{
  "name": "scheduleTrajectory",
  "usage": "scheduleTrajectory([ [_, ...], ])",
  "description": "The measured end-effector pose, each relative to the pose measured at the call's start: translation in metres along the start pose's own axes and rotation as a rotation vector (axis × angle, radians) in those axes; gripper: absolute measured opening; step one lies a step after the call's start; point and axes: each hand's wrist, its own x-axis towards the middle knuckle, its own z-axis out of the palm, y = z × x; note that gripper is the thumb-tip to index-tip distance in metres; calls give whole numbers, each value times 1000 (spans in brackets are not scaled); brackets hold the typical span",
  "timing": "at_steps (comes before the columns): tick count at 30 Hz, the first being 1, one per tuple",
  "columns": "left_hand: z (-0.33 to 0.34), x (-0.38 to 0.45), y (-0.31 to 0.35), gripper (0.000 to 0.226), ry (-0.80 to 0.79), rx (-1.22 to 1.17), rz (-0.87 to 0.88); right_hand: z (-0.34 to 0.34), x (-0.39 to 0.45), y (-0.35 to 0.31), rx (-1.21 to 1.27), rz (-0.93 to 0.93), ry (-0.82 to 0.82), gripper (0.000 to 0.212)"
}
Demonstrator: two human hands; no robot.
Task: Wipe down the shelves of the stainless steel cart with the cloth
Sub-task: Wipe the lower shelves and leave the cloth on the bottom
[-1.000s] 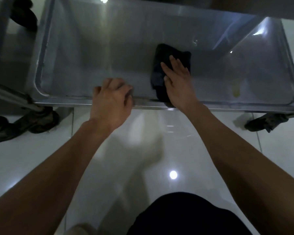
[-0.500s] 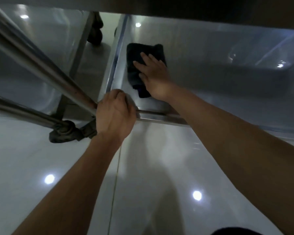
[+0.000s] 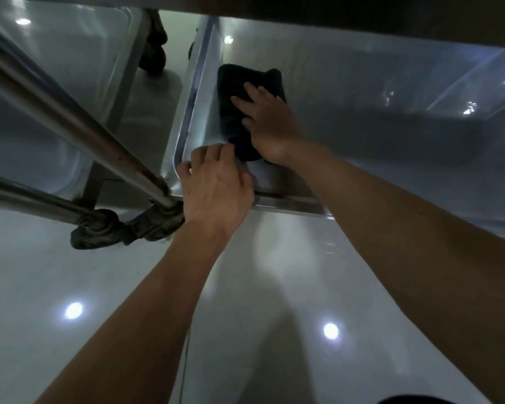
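Dark cloth (image 3: 239, 94) under right hand (image 3: 267, 121)

The scene is dim and bluish-grey. Overhead lights show as round glare spots on the glossy floor (image 3: 129, 301), with smaller glints on the steel shelf (image 3: 362, 118). Soft arm shadows fall across the floor. Wide-angle distortion bends lines at the edges; the upper edge sinks into darkness and detail is soft.

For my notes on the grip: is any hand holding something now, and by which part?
The left hand grips the front rim of the cart shelf near its corner. The right hand only presses flat on the dark cloth.
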Motion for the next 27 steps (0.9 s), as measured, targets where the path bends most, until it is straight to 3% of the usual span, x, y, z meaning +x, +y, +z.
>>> scheduleTrajectory([
  [7, 16, 1, 69, 37, -129, -37, 199, -31, -39, 84, 16, 174, 113, 50],
  [15, 41, -26, 154, 39, -318, -31, 439, -75, -149, 188, 13, 428, 207, 48],
  [22, 47, -44, 185, 49, -429, 87, 377, -81, -234, 191, 4, 486, 188, 50],
  [27, 46, -48, 177, 51, -486, 31, 387, -85, -254, 166, -130, 480, 6, 55],
])
